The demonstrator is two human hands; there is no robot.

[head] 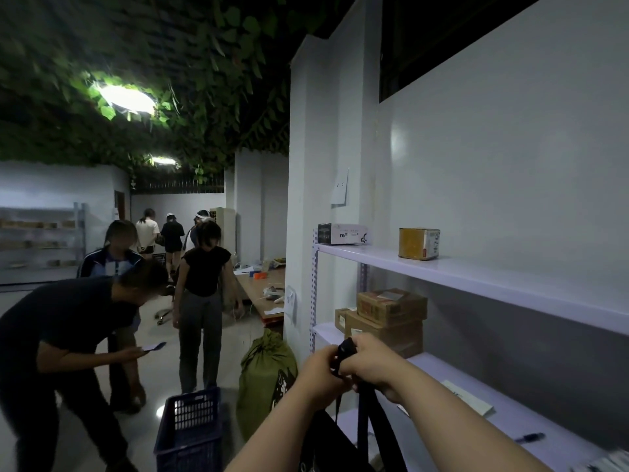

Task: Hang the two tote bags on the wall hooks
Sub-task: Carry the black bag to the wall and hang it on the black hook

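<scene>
A black tote bag (326, 444) hangs below my hands at the bottom centre, its black straps (366, 420) running up into my grip. My left hand (318, 374) and my right hand (374, 364) are closed together around the top of the straps, close to the front upright of a white metal shelf unit (476, 277). I see no wall hook. A second dark bag with a white print (280, 386) leans against a green sack on the floor.
Cardboard boxes (391, 311) sit on the middle shelf, and small boxes (418, 243) on the top one. On the floor to the left stand a green sack (265, 373) and a blue plastic crate (190, 427). Several people (68, 335) are further left.
</scene>
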